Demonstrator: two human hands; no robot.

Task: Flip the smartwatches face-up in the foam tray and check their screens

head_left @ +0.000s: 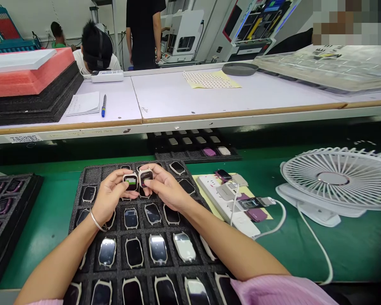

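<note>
Watches (130, 182) between fingers (120, 190); tray (95, 175) beneath

- Right sleeve (279, 290): pink fabric, loosely creased.
- Left sleeve (46, 302): matching pink, just a strip of it visible to me.
- Left hand (109, 192): ungloved; slim, rounded, silvery-white bangle (96, 220) worn behind it.
- Right hand (167, 188): ungloved.
</note>
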